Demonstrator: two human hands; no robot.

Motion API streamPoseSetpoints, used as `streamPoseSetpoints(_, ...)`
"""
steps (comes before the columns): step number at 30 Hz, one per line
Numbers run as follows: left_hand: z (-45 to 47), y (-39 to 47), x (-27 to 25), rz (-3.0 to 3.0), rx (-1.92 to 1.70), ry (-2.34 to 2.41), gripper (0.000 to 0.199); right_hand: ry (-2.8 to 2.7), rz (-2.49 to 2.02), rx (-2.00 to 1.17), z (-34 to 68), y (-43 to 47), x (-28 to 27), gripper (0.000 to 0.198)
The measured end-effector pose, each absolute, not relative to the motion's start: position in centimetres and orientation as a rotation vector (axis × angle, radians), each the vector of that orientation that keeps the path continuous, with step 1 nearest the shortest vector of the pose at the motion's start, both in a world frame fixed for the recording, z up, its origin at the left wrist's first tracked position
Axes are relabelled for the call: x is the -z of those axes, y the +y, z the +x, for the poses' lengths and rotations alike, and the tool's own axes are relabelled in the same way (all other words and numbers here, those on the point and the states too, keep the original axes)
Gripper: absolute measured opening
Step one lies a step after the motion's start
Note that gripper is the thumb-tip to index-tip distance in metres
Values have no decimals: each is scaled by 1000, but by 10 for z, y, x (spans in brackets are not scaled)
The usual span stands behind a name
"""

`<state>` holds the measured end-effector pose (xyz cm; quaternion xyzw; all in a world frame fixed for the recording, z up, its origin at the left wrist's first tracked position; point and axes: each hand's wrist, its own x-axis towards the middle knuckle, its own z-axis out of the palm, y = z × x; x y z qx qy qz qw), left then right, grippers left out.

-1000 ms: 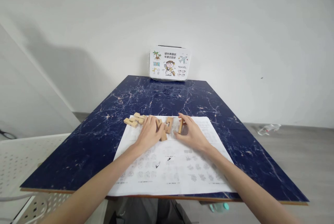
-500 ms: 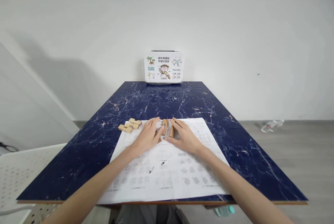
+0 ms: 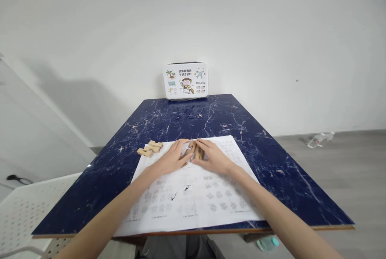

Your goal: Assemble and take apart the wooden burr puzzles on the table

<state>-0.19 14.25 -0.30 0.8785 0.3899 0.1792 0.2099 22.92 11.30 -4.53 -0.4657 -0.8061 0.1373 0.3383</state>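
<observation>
1. Change: right hand is now in close to left hand; a second ago there was a clear gap. Its marked block now sits right beside the notched block, dark mark facing up toward the camera.
2. Meaning, my read: blocks are being lined up side by side, no longer handled apart. Can't tell whether they interlock; fingers cover the joint.
3. Right fingers: narrow, marked block held between thumb and fingertips.
4. Left fingers: bent, thumb spread off them, over the notched block's near side. Can't tell if they actually grip it. Another bit of wood shows under that hand, mostly hidden.
5. Location: worked blocks are near the far edge of the printed sheet, on the blue table.
6. Loose blocks lie in a cluster at the sheet's far left corner, untouched by either hand.
</observation>
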Motion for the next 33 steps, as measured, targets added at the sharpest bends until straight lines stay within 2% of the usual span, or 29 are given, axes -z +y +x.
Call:
streamPoseSetpoints(6,-8,155,2,2367,-494,1098,74,-2106,-1119,-435,230,119,40,70)
streamPoseSetpoints(9,-6,155,2,2405,-439,1052,77,-2113,-1039,-535,227,121,36,75)
streamPoseSetpoints(14,-3,144,6,2526,-424,994,101,-2036,-952,-689,223,118,30,80)
streamPoseSetpoints(21,-3,116,3,2553,-423,1061,73,-2014,-963,-963,236,94,23,85)
streamPoseSetpoints(26,-24,82,4,2531,-463,1234,67,-2109,-1110,-708,237,60,34,72)
streamPoseSetpoints(30,-57,59,12,2487,-509,1506,66,-2149,-1161,-483,225,41,45,55)
streamPoseSetpoints(33,-78,50,20,2454,-567,1750,66,-2164,-1209,-385,218,34,51,50)
